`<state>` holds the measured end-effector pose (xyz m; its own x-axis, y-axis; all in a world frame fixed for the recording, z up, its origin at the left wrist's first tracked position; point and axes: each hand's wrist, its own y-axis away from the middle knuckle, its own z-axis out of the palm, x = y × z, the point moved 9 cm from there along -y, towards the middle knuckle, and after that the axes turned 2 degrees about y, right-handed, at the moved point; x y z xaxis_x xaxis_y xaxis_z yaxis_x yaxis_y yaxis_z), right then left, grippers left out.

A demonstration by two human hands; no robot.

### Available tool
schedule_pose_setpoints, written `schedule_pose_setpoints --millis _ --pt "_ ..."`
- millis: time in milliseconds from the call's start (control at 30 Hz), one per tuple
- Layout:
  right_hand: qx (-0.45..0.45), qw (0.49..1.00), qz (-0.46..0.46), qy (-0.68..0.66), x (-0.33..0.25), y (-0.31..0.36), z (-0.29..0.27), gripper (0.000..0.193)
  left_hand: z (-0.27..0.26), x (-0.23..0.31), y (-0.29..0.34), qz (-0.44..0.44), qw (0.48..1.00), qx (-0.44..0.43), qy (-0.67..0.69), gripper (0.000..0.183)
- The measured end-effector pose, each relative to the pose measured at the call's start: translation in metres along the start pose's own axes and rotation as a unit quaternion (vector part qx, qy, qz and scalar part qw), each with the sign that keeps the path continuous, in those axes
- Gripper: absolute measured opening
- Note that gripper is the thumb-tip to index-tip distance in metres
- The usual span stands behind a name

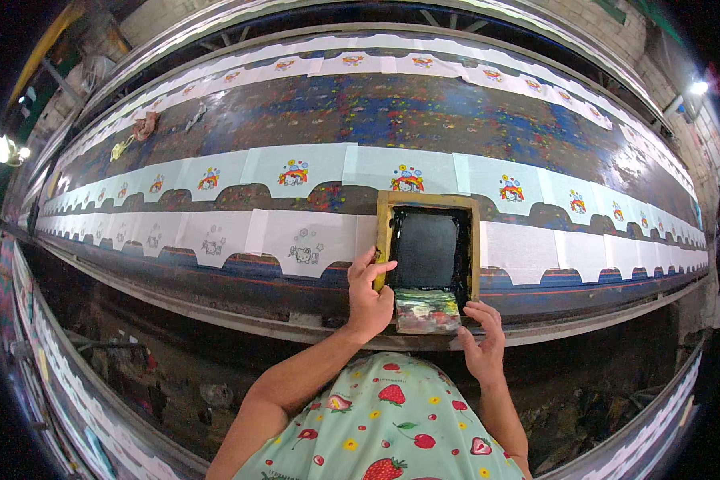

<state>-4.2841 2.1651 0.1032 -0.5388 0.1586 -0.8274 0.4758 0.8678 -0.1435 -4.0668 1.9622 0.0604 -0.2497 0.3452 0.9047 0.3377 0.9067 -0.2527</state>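
A wooden screen-printing frame (474, 240) with black ink along its inner edges lies on the near row of white cut fabric pieces (518, 248). My left hand (368, 294) grips the frame's left side, its index finger reaching over the rim. A paint-smeared squeegee (428, 310) rests at the near end of the frame. Beside the squeegee's right end and the frame's lower right corner is my right hand (486, 340), thumb and fingers apart. Whether its fingertips touch the wood I cannot make out. Black outline prints (303, 250) show on fabric left of the frame.
The long dark table (312, 292) is speckled with paint. Beyond the frame runs a row of fabric with coloured prints (293, 174), and another printed row (422, 62) lies at the far side. A crumpled brownish rag (145, 126) sits at the far left.
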Motion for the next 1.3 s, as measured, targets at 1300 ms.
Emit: schedule_pose_setpoints --millis 1300 --pt "-0.220 0.929 -0.151 0.257 -0.061 -0.230 0.069 0.041 -0.012 -0.027 -0.032 -0.128 0.986 -0.104 -0.006 0.078"
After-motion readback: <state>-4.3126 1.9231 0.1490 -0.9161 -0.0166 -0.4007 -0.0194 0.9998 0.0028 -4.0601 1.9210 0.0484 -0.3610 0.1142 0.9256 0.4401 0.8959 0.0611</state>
